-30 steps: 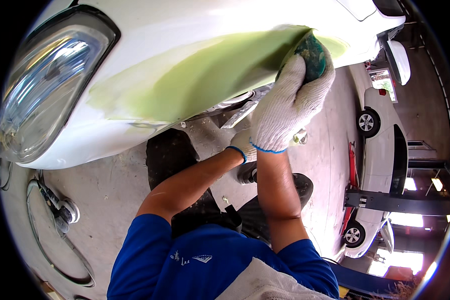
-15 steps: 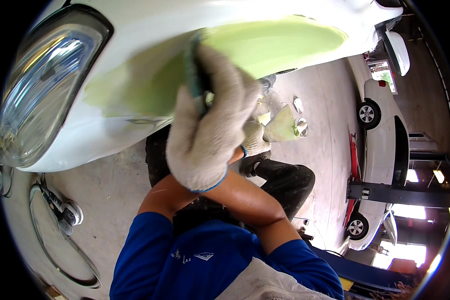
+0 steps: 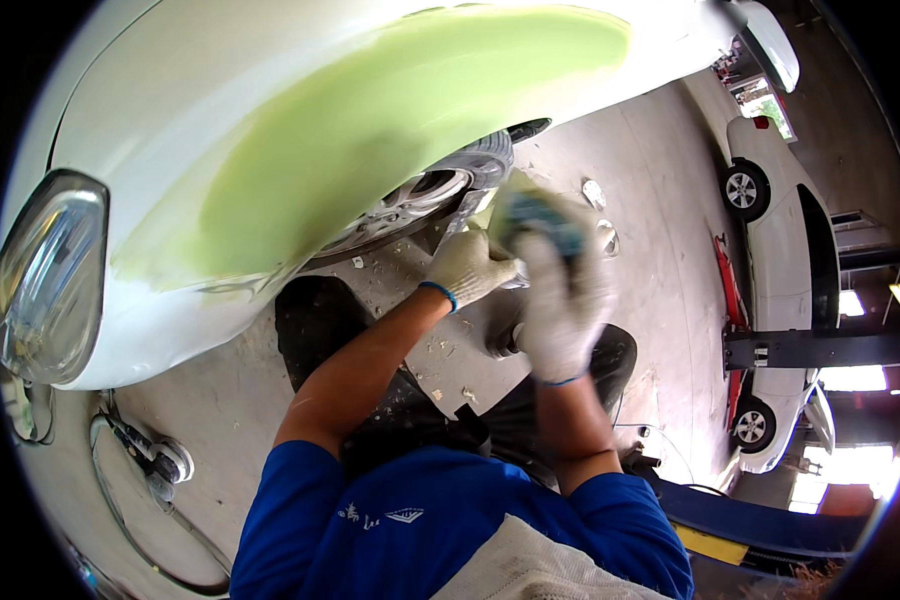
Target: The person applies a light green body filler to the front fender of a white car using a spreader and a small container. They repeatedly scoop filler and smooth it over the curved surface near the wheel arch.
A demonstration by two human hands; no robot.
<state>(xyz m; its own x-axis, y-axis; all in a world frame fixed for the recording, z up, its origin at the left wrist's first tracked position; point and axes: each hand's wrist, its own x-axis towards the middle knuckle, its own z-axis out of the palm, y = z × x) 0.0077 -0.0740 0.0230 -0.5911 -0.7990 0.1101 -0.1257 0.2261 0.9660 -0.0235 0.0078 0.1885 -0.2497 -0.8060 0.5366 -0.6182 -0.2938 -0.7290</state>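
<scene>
My left hand, in a white knit glove with blue cuff, grips a pale putty board below the car's wheel arch. My right hand, similarly gloved and motion-blurred, holds a teal-green spreader over that board; whether they touch is unclear. Above and left, the white car panel carries a long patch of light green filler. The wheel shows under the arch behind my left hand. The headlight is at far left.
A sander with hose lies on the concrete floor at lower left. My bent legs are under my arms. At right, another white car stands by a dark lift. A small tin sits on the floor beyond my right hand.
My right hand has swept leftward along the green patch, then moved down and right off the panel to the board. My view has shifted, showing more wheel; the patch looks more evenly spread.
</scene>
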